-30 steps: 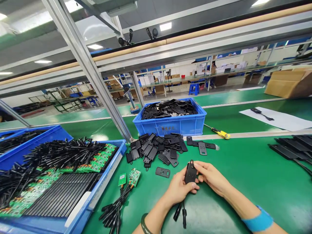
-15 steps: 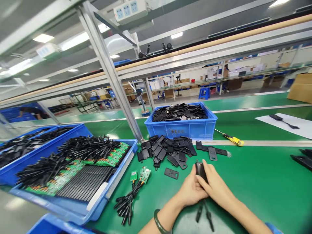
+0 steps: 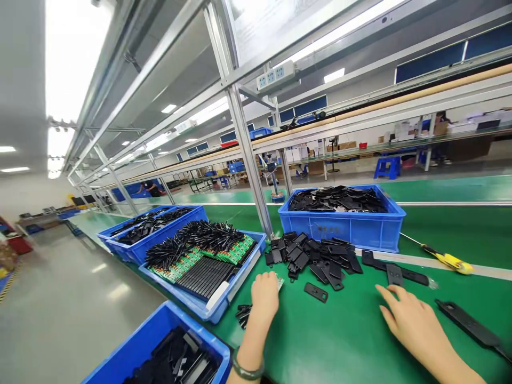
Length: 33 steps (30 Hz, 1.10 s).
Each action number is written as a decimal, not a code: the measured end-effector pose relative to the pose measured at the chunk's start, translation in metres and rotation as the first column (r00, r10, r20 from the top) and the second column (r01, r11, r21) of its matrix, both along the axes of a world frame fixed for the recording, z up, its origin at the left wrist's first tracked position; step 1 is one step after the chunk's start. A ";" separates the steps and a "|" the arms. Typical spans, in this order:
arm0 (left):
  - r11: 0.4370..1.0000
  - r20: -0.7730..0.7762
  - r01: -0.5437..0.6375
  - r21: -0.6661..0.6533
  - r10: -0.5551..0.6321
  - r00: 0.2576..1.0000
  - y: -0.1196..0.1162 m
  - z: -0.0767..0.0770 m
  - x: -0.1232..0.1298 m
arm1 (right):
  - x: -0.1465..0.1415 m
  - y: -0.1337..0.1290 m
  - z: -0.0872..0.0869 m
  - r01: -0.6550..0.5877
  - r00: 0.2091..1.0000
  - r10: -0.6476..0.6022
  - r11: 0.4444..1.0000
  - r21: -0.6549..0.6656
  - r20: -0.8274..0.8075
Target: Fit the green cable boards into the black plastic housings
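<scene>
My left hand [image 3: 264,296] reaches down onto the small pile of green circuit boards [image 3: 281,282] with black cables. Its fingers are curled over a board, and only a board corner and some black cable ends [image 3: 243,314] show around it. My right hand [image 3: 414,322] hovers over the green table with fingers apart, holding nothing. Just beyond its fingertips lies a flat black plastic cover [image 3: 394,274]. To its right rests a long black plastic case [image 3: 472,324] with a cable. A single black cover [image 3: 316,292] lies between my hands.
Black covers [image 3: 312,256] are heaped before a full blue bin [image 3: 340,226]. At left, a blue tray [image 3: 244,277] holds boards with cables; another blue bin [image 3: 160,320] with black parts stands lower. A yellow-handled screwdriver [image 3: 452,261] lies at right. A metal post [image 3: 250,144] rises behind.
The view has swung left. My hands have parted: the black case they held now lies on the table at right, and my left hand has moved left onto the circuit boards.
</scene>
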<state>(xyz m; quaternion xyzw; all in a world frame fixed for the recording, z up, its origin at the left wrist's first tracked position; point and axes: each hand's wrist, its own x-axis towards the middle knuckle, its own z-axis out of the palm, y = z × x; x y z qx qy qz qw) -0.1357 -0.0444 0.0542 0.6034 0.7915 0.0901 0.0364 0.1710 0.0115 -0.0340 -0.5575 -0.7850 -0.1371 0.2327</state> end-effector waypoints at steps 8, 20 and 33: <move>0.996 -0.039 -0.080 0.044 0.081 0.996 -0.026 0.002 -0.031 | -0.026 -0.016 0.016 -0.442 0.791 0.219 0.850 -0.286 -0.571; 0.932 -0.008 0.256 0.255 -0.263 0.965 0.060 -0.021 0.051 | -0.044 -0.022 0.017 -0.791 -0.101 -0.501 0.565 -0.237 -0.859; 0.914 0.657 0.116 0.390 -0.364 0.660 0.073 -0.029 0.059 | -0.041 -0.026 0.040 -0.692 0.080 -0.268 0.678 -0.247 -0.960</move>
